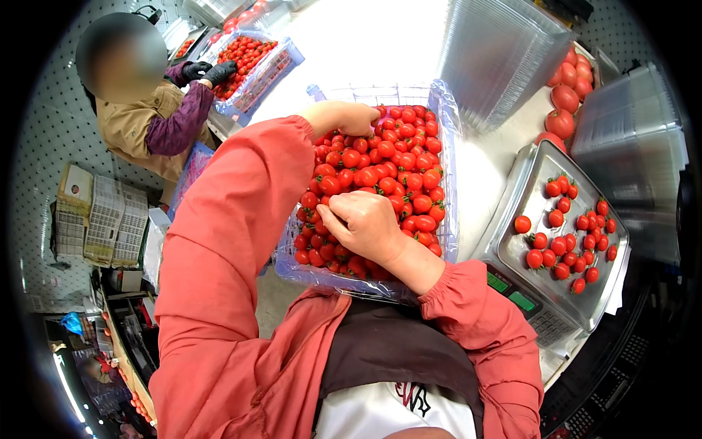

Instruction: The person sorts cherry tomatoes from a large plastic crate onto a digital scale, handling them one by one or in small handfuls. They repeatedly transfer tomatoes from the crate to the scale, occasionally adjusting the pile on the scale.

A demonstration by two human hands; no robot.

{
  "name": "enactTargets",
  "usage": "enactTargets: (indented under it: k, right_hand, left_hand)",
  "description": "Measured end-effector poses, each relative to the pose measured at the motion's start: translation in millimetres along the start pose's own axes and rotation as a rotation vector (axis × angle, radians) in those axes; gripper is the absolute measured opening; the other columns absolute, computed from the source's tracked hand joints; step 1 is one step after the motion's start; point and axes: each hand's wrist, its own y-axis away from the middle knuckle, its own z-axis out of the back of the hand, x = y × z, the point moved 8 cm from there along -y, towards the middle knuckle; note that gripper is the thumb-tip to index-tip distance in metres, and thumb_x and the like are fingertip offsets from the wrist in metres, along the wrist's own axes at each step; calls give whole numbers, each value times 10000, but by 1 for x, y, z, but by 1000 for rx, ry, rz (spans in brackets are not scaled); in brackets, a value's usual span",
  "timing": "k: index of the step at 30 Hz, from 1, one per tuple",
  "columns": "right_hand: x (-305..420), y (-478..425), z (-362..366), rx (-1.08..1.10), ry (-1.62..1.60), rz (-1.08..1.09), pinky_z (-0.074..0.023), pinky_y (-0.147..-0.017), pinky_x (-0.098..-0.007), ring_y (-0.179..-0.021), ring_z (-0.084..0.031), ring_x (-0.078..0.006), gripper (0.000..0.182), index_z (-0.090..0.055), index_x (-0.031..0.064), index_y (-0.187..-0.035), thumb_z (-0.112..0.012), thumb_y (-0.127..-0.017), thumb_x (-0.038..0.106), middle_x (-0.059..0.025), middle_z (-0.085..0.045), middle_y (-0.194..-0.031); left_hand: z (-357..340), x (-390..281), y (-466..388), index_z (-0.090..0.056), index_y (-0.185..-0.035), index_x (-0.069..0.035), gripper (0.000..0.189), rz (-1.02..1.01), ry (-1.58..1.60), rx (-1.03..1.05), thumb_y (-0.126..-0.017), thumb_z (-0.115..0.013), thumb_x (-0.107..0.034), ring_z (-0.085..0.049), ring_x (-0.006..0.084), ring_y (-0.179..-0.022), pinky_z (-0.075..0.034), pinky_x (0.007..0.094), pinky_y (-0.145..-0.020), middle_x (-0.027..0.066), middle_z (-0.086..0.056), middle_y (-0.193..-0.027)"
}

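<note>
A blue plastic crate [449, 219] lined with clear film stands before me, filled with red cherry tomatoes [406, 145]. My left hand [356, 118] reaches over the crate's far part, its fingers bent down at the tomatoes; whether it grips one is hidden. Nearer me, my right hand [364, 222] rests low over the fruit with curled fingers, and what lies inside them cannot be seen. To the right, a digital scale [526, 307] carries a steel tray [554, 156] with loose cherry tomatoes [559, 244] on it.
Clear plastic containers [499, 55] stand in tall stacks beyond the scale, with more at right [630, 159]. Large tomatoes [565, 99] lie between them. At upper left, a co-worker's gloved hands [219, 72] are at another blue crate [269, 77] of cherry tomatoes. Stacked crates [115, 219] stand at left.
</note>
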Motion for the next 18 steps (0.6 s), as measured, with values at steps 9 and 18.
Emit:
enactTargets:
  k: [9,18]
  right_hand:
    - [-2,1,-2,14,7,2,-451,-522,-405,-536,-563,-301,331,-504,53,-622,-698,-873,147,-119,-527,-591]
    - [-1,2,-4,20,5,0,-450,-521,-408,-531,-561,-303,337,-500,53,-618,-697,-875,147,-120,-524,-585]
  left_hand:
    - [23,4,60,-691,-1154,-90,328,-46,838,-19,-1057,-478,-321,-595,66,-776,-422,228,-564,0,-674,-873]
    - [7,26,33,-694,-1090,-76,333,12,684,-114,-937,-655,-369,-606,121,-701,-423,249,-539,6,-652,-792]
